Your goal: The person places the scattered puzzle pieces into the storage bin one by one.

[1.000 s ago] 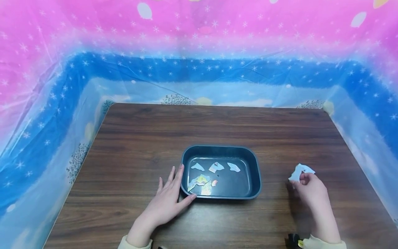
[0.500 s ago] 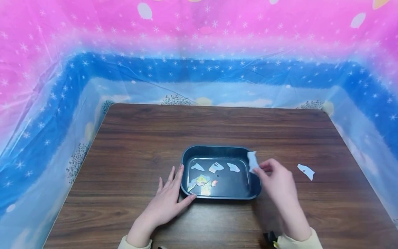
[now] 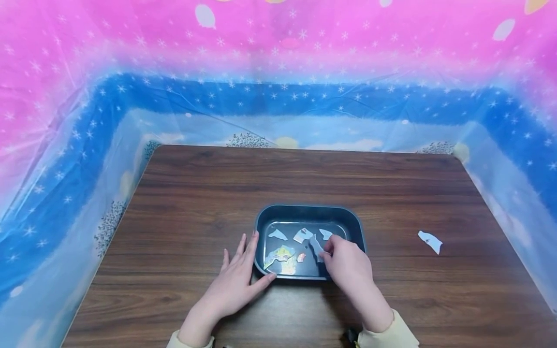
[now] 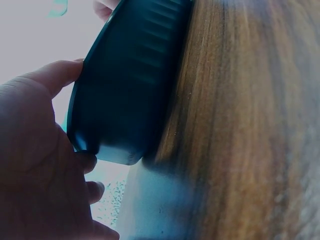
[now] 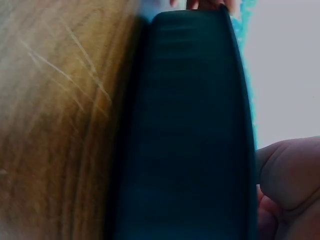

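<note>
My left hand [image 3: 235,282] rests against the near left corner of a dark rectangular tray [image 3: 358,220], fingers straight along its side and thumb at the front rim. In the left wrist view the thumb and fingertips touch the wall of the tray [image 4: 125,85]. My right hand [image 3: 350,266] reaches over the tray's right half and pinches a torn white paper piece [image 3: 316,248] between thumb and fingers, low inside it. Several other torn scraps lie in the tray: a white scrap [image 3: 277,234], a printed scrap [image 3: 302,235], a yellow-green scrap [image 3: 283,253] and a small reddish scrap [image 3: 301,257].
One more torn white paper scrap [image 3: 431,241] lies on the brown wooden table [image 3: 209,183], right of the tray. A pink and blue patterned cloth [image 3: 283,96] hangs behind the table and along both sides.
My right hand has lifted one paper piece from the right of the table and carried it left into the tray. The other scrap stayed behind. My left hand has kept its place.
</note>
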A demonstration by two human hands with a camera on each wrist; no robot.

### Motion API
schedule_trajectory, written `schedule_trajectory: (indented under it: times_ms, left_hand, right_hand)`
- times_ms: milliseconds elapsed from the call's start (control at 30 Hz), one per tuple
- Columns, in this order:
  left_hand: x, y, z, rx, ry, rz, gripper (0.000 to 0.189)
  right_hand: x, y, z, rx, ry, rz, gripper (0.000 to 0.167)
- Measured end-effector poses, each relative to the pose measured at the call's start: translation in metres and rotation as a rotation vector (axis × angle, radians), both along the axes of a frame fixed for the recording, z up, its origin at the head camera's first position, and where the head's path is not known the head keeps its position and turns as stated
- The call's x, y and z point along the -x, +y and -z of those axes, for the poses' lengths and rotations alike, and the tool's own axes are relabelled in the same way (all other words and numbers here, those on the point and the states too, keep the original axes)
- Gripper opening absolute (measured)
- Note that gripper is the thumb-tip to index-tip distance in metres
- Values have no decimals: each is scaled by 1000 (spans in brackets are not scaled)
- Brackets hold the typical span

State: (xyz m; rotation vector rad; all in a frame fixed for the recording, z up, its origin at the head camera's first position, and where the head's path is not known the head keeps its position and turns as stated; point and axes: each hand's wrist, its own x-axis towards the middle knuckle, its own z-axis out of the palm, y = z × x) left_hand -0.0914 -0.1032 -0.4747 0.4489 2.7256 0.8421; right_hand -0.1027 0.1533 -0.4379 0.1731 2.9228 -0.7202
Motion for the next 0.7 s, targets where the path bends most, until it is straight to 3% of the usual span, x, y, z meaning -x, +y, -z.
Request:
schedule_trajectory:
  times_ms: [300,700]
  left_hand:
    - [0,-1,1,-4,14,2,100]
    - [-1,-1,2,-9,6,-1,100]
  right_hand:
    - [5,-2,8,-9,-114,-37,19]
    - [10,-1,13,-69,-164,-59,18]
